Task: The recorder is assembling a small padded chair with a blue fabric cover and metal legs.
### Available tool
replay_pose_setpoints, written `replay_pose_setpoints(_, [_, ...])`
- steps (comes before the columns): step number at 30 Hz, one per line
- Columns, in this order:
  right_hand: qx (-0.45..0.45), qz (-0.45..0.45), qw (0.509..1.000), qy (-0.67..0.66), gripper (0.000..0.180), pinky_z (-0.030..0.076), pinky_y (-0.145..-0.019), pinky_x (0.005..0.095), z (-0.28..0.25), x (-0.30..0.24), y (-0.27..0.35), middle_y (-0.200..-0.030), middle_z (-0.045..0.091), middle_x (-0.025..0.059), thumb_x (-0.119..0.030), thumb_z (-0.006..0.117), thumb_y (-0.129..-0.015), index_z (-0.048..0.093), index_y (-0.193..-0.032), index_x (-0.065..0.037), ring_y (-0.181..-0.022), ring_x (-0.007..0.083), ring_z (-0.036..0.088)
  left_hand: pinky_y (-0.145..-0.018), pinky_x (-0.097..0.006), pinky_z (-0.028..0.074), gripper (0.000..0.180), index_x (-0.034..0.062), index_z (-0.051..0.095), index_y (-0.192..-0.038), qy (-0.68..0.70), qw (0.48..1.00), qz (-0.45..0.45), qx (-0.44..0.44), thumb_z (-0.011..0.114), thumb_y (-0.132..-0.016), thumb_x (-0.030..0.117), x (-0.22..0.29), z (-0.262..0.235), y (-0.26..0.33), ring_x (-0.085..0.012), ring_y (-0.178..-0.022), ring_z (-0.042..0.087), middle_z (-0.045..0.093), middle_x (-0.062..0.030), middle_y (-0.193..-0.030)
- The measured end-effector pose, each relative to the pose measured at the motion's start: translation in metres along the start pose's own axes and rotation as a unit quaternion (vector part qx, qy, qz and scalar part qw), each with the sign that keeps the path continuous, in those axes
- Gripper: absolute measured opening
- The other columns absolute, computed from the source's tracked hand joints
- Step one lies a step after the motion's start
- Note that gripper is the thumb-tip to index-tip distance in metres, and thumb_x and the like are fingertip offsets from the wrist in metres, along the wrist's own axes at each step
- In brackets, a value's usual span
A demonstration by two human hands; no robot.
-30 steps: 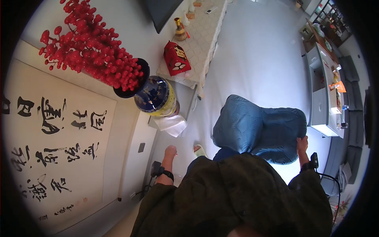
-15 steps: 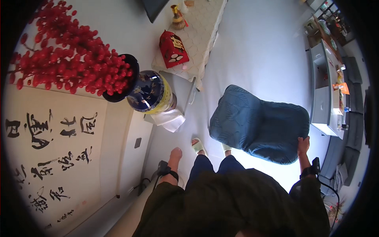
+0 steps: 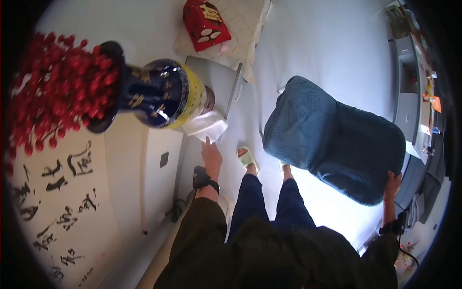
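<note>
A chair in a dark blue leaf-patterned cover point(image 3: 332, 139) stands in front of me on the right. My right hand point(image 3: 392, 186) grips the edge of its backrest. My left hand point(image 3: 211, 158) is stretched forward with the index finger extended, its tip at the edge of a white cloth point(image 3: 207, 126); whether it touches the cloth I cannot tell. That cloth lies on a grey cabinet point(image 3: 225, 86), beside the foot of a blue and yellow vase point(image 3: 168, 94). Bunches of red berries point(image 3: 62, 91) fill the vase's mouth.
A red box point(image 3: 206, 26) sits on a pale tablecloth point(image 3: 245, 21) beyond the vase. Calligraphy point(image 3: 67, 207) hangs on the left wall. Along the right side are a grey cabinet with drawers point(image 3: 406, 106) and a grey sofa point(image 3: 430, 185). My feet, in pale slippers point(image 3: 248, 159), are beside the chair.
My left hand has moved forward to the white cloth, its index finger now extended. My right hand still grips the chair. The view has shifted, with the vase appearing larger.
</note>
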State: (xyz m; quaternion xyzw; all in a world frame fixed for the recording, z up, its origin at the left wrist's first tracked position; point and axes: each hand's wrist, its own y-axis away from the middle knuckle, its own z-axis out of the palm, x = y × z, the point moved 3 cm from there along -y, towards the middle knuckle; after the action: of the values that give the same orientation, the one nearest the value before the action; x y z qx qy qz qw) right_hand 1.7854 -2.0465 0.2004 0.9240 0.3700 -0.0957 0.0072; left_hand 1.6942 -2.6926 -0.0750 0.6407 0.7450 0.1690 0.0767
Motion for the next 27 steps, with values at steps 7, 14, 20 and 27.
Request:
replay_pose_setpoints(7, [0.0,-0.034,0.999,-0.01,0.037,0.037,-0.071,0.0407,0.009,0.014,0.002,-0.086,0.053,0.024,-0.026,0.046,-0.076,0.045,-0.096,0.004,-0.079,0.0371,0.051,-0.077,-0.043,0.042,0.018,0.0009,0.054,-0.087,-0.055,0.998,0.032,0.008,0.049,-0.072,0.008,-0.022,0.029,-0.048,-0.0373,-0.114,0.03,0.029,-0.0123,-0.128])
replay_pose_setpoints(14, [0.008,0.013,1.0,-0.005,0.037,0.038,-0.07,0.0383,0.002,0.016,0.005,-0.085,0.052,0.024,-0.022,0.048,-0.073,0.044,-0.099,0.005,-0.075,0.0354,0.05,-0.074,-0.044,0.042,0.021,0.0024,0.053,-0.092,-0.06,0.998,0.034,0.006,0.048,-0.074,0.014,-0.013,0.054,-0.082,-0.0359,-0.114,0.031,0.031,-0.0095,-0.127])
replay_pose_setpoints(20, [0.024,-0.007,1.0,0.012,0.039,0.038,-0.072,0.038,0.001,0.021,0.004,-0.088,0.051,0.0259,-0.023,0.049,-0.074,0.043,-0.1,0.005,-0.08,0.0362,0.051,-0.077,-0.045,0.041,0.031,-0.0002,0.047,-0.104,-0.004,1.0,0.022,-0.018,0.043,-0.079,0.018,-0.024,0.079,-0.097,-0.0351,-0.115,0.03,0.031,-0.0093,-0.127])
replay_pose_setpoints(27, [0.038,0.0,0.999,0.023,0.036,0.038,-0.07,0.0392,0.003,0.03,0.0,-0.084,0.053,0.0236,-0.023,0.05,-0.073,0.043,-0.099,0.003,-0.078,0.0374,0.051,-0.088,-0.047,0.031,0.036,-0.0033,0.045,-0.105,0.023,0.998,-0.049,0.031,0.042,-0.081,0.022,-0.013,0.052,-0.09,-0.0325,-0.118,0.026,0.031,-0.0145,-0.125])
